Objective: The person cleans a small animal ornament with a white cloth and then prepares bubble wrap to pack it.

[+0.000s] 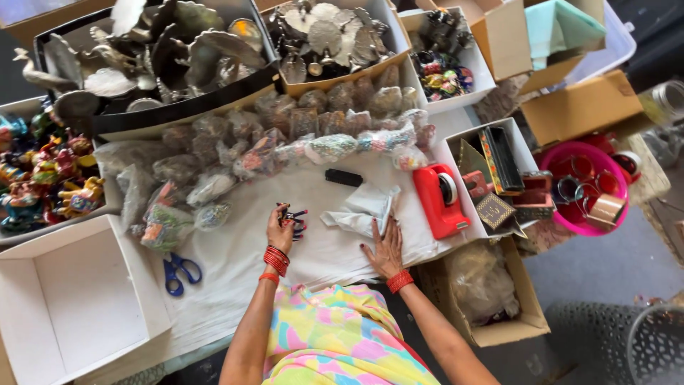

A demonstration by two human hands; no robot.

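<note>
The left hand (pixel 279 229) pinches a small dark figurine (pixel 293 217) with red tips in a closed grip above the white-covered surface (pixel 235 264), while the right hand (pixel 385 249) lies spread flat, fingers touching crumpled white tissue paper (pixel 363 208) just right of the figurine.

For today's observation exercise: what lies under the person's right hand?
The right hand presses flat on crumpled white tissue paper, which lies on the white cloth over the table. Whatever the palm covers is hidden.
</note>
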